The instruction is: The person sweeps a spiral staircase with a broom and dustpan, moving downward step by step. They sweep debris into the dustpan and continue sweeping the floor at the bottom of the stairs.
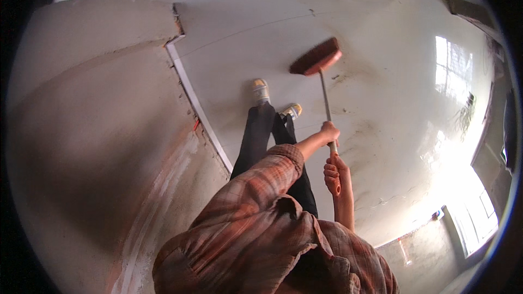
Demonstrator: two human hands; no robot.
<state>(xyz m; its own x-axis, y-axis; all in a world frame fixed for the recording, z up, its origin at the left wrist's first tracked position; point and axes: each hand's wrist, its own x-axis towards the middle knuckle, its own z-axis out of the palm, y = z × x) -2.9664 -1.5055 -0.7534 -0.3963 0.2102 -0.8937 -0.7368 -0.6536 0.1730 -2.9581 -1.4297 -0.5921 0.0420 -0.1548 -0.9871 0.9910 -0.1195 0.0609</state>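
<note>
Both my hands grip a broom (pixel 326 98), one above the other. My left hand (pixel 328 132) is wrapped round the grey shaft, farther along toward the head. Closer to me, my right hand (pixel 333 174) is closed round the orange grip at the handle's end, which sticks out a little below the fist. The reddish-brown broom head (pixel 318 57) is on or just above the pale floor (pixel 261 38), beyond my feet and to the right, its dark bristles facing the upper left. Whether the bristles touch the floor I cannot tell.
Dusty smears (pixel 366 133) and small bits of dirt lie right of the broom. A bare plaster wall (pixel 92 130) with a white skirting strip (pixel 190 95) runs along my left. At the right, a bright window (pixel 476 215) throws glare on the glossy floor. My shoes (pixel 261 91) stand near the skirting.
</note>
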